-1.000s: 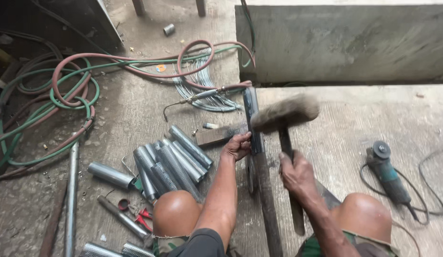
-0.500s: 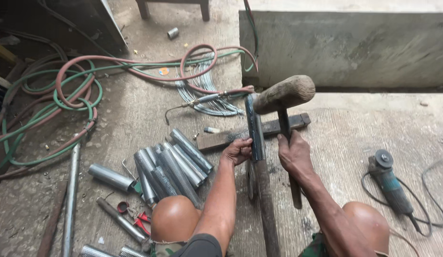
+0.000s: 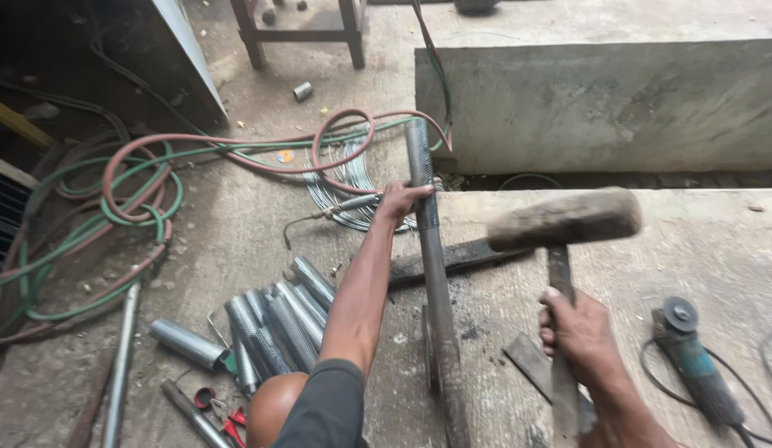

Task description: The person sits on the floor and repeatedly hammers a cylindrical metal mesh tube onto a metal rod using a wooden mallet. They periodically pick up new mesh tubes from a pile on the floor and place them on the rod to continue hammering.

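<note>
My left hand [image 3: 399,200] grips a long perforated metal tube [image 3: 429,249] near its far end; the tube runs from the floor by my knees up toward the concrete wall. My right hand [image 3: 579,332] holds the handle of a heavy mallet [image 3: 564,221], whose head hangs raised to the right of the tube. A dark flat metal bar [image 3: 456,259] lies on the concrete under the tube.
Several short perforated tubes [image 3: 274,319] lie in a pile at left, by red pliers [image 3: 228,425]. Red and green hoses [image 3: 137,178] and a wire coil [image 3: 340,178] sprawl behind. An angle grinder [image 3: 693,365] lies at right. A concrete wall [image 3: 602,99] stands ahead.
My left hand has slid up the tube toward its far end and lifted it. The mallet has swung to the right and lower, away from the tube.
</note>
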